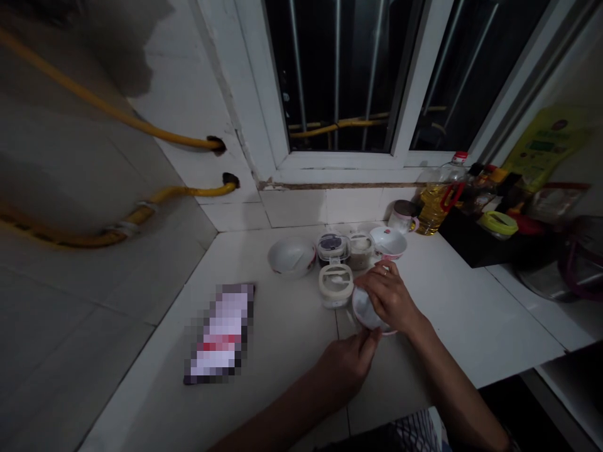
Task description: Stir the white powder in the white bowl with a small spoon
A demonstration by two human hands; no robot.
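My right hand [389, 297] is curled over the top of a small white bowl with a pink rim [365, 312], which is tilted on its side just above the white counter [282, 351]. My left hand [347, 364] is closed at the bowl's lower edge, with its fingertips touching the rim. A lidded white container [335, 284] stands directly to the left of the bowl. What is inside the bowl stays hidden by my fingers.
Behind stand a white bowl [292, 257], two lidded jars [333, 247] [360, 250], another bowl [389, 243] and a mug [403, 216]. An oil bottle [438, 199] and sauce bottles [485, 182] are at right. A blurred flat object [220, 333] lies at left. Yellow pipes [141, 213] cross the wall.
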